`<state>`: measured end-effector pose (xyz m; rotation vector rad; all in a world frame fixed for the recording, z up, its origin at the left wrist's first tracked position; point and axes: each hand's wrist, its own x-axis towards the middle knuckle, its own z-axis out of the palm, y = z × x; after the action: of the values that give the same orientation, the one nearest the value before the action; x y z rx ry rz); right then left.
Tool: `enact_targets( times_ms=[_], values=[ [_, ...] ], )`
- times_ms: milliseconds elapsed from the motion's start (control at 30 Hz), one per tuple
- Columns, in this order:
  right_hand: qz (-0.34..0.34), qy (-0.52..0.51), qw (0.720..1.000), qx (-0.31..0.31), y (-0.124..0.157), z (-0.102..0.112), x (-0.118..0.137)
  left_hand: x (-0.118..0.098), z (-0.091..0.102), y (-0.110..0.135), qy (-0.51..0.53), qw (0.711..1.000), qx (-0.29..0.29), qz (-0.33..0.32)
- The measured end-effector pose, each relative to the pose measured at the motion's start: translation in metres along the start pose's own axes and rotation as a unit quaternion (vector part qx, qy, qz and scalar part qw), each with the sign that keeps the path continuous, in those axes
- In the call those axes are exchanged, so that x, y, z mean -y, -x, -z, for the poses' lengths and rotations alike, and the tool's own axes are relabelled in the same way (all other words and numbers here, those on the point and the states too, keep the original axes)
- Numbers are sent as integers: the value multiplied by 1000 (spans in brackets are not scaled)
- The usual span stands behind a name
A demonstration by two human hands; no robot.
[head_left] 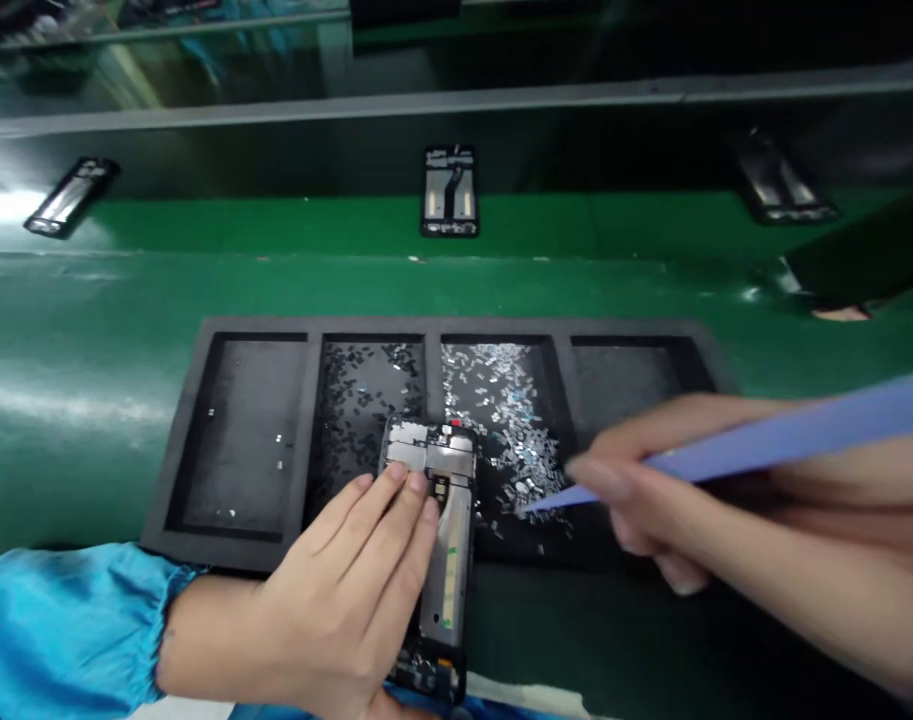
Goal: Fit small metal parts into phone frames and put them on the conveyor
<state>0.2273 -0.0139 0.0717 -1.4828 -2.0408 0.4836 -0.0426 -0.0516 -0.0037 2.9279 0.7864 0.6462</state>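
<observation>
Head view: the left hand is lying with its fingers together across an opened phone, which is overlapping the near middle of the black tray; whether that hand is gripping it, I cannot tell. The right hand is clamping blue-violet tweezers, their tip pointing among silver pieces in the third compartment from the left. Another phone body is lying far on the worktop.

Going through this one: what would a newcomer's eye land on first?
Probably the glittering small pieces in the black tray's third compartment from left, where the right hand points a blue tool. Next, the left hand lying across an opened phone at lower centre.
</observation>
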Motion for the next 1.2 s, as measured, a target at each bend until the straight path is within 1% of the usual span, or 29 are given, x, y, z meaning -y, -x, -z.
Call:
enact_targets(
  times_ms=[33, 67, 100, 200, 233, 333, 433, 567, 733, 867, 933, 1033, 1200],
  values=[
    [1, 4, 1000, -30, -14, -5, 6, 1, 1, 0, -5, 1000, 2, -7],
    [13, 4, 997, -75, -28, -13, 12, 2, 2, 1, -11, 1000, 7, -11],
    [9, 15, 997, -80, -41, -22, 17, 3, 3, 1, -18, 1000, 12, -14],
    [57, 10, 992, -115, -64, -54, 24, 5, 6, 3, -39, 998, 29, -30],
    [73, 21, 990, -119, -68, -63, 24, 5, 6, 4, -45, 998, 26, -35],
    [88, 42, 993, -73, -68, -79, 18, 5, 3, 5, -51, 998, 15, -22],
    [71, 44, 995, -50, -67, -80, 13, 4, -3, 5, -47, 999, 8, 0],
    [51, 50, 997, -15, -68, -79, 9, 6, -5, 6, -50, 999, 13, -7],
    [102, 77, 991, -40, -63, -83, -1, 7, -5, 8, -63, 997, 34, -9],
    [130, 91, 987, -15, -66, -79, -1, 7, -7, 10, -77, 996, 42, -17],
    [150, 86, 985, -15, -69, -76, 1, 8, -8, 11, -84, 995, 47, -25],
    [159, 65, 985, -20, -72, -75, 2, 9, -9, 12, -82, 995, 55, -25],
    [192, 36, 981, -2, -72, -78, -1, 8, -10, 12, -87, 995, 44, -27]
  ],
)
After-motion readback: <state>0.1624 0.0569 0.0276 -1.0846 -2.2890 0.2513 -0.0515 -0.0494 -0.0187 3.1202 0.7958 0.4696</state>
